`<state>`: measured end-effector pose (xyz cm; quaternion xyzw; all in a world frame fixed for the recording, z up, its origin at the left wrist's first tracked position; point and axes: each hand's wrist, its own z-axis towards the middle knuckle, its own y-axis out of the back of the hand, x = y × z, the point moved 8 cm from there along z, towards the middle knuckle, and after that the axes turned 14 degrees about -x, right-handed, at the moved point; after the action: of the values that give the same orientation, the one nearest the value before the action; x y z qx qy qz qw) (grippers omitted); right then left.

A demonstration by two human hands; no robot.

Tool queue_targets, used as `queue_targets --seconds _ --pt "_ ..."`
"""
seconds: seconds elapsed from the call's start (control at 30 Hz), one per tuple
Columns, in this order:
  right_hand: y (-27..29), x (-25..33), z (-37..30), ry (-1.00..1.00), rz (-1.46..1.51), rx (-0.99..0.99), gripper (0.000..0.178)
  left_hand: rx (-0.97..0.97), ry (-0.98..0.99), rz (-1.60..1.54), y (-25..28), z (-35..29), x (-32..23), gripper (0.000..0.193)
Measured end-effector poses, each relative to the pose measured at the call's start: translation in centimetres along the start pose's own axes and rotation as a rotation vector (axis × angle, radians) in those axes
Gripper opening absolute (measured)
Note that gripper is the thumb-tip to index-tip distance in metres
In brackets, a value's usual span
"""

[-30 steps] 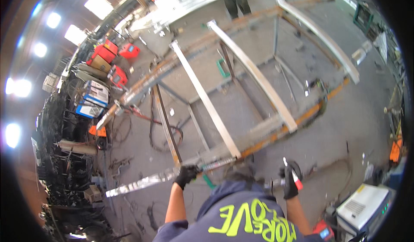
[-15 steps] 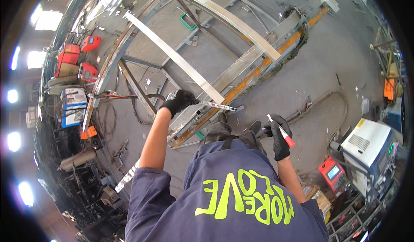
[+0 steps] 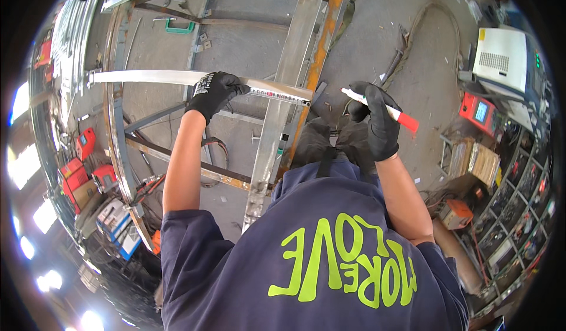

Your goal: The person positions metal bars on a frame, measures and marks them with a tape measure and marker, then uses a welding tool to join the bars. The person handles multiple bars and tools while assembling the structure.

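Fingers of the black-gloved left hand [image 3: 217,94] close on a steel tape measure [image 3: 278,94], whose blade lies along the near end of a pale metal crossbar [image 3: 147,76], its tip by the rust-streaked beam [image 3: 321,51]; whether blade and crossbar touch, I cannot tell. Right-hand [image 3: 380,119] fingers grip a red-and-white marker pen [image 3: 389,112], white end toward the tape's tip but apart from it. Measuring seems the step in hand; a mark would call for a steady blade and the pen brought to the metal. Counted: one tape measure, one marker pen, two pale crossbars, one green clamp-like frame [image 3: 179,26] and, at right, one white machine cabinet [image 3: 503,57].
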<state>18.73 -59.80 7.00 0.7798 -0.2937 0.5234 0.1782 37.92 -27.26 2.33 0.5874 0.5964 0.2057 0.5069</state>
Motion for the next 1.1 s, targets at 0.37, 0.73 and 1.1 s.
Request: queue_targets --seconds 0.37,0.73,1.1 --pt "-9.4 -5.8 -1.0 -0.178 0.330 0.026 0.028 -0.129 -0.235 0.156 -0.1 0.5 -0.9 0.038" --pt "-13.2 -7.3 0.4 -0.108 0.179 0.002 0.023 -0.100 -0.210 0.156 -0.3 1.0 -0.5 0.042" --pt "-10.7 -6.7 2.4 -0.012 0.192 -0.172 0.022 -0.073 -0.200 0.116 -0.7 1.7 0.0 0.043"
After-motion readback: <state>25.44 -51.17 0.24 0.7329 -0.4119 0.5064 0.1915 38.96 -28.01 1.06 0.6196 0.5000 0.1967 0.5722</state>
